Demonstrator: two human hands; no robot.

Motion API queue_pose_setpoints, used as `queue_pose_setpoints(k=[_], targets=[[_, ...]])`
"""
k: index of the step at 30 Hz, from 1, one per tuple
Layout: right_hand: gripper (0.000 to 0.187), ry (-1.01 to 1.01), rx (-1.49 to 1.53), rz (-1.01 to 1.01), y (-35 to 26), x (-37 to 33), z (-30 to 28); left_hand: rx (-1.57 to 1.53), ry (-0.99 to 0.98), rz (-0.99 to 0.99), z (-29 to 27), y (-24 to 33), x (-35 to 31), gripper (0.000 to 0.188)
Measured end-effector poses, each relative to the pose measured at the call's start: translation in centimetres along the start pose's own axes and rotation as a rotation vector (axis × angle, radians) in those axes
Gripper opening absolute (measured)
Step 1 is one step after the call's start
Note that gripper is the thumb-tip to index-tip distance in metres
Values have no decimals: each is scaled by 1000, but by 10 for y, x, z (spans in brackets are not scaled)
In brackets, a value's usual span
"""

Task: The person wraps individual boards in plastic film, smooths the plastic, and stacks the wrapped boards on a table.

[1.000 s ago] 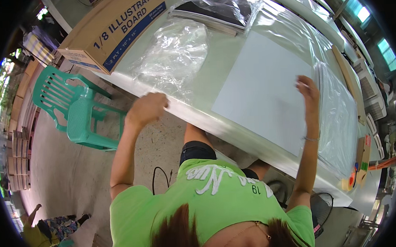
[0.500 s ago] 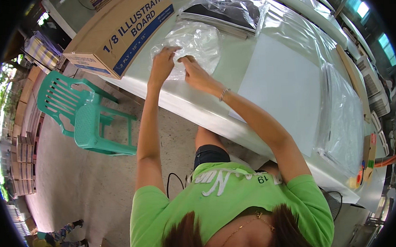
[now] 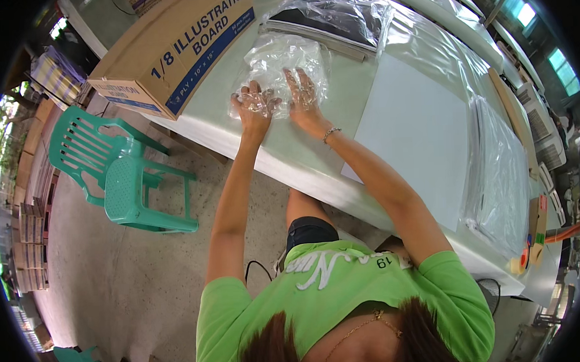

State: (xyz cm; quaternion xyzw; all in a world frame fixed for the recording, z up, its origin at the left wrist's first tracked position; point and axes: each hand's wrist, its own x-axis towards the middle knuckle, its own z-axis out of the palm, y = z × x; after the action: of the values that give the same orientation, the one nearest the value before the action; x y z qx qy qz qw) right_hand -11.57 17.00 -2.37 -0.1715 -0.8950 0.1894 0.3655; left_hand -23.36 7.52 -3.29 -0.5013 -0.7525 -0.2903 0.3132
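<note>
Desk [image 3: 348, 81]: pale, covered with glossy sheeting, running from the upper left to the lower right of the frame; all the work lies on it
Chair [image 3: 123, 188]: green plastic, on the floor at the left of the frame, well apart from the work
Box [image 3: 174, 47]: brown cardboard with a blue band, upper left; it bounds the room for spreading film that way
White sheet [image 3: 411, 137]: flat, right of centre; apart from the hands
Wrapped stack [image 3: 500, 178]: under clear film at the right, just beside the white sheet
Dark stack [image 3: 328, 19]: in clear film, top centre; it limits reach beyond the bag
Clear bag [image 3: 287, 52]: crumpled, thin, upper centre, under and around both hands; the step seems to be working the fingers into its film; this calls for a light, even spread
Left grip [image 3: 255, 114]: fingers parted and curled; film glints over them
Right grip [image 3: 306, 104]: fingers spread wide under film; whether either pinches a layer, I cannot tell
Tape roll [image 3: 517, 263]: lower right, out of the way
</note>
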Motion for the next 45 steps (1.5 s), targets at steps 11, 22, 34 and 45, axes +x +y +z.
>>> queue_pose_setpoints(k=[11,22,34,45], targets=[[66,-341,47,227,7,18,-23,-102,-59,-139,10,-12,14,11],[66,-394,65,144,-10,26,-49,-115,-229,-94,-5,-5,20,14],[63,-421,20,96,-13,27,-77,-453,24,-11,-34,17,43,12],[37,-179,133,51,-22,30,-80,-659,-31,-290,-50,33,40,14]])
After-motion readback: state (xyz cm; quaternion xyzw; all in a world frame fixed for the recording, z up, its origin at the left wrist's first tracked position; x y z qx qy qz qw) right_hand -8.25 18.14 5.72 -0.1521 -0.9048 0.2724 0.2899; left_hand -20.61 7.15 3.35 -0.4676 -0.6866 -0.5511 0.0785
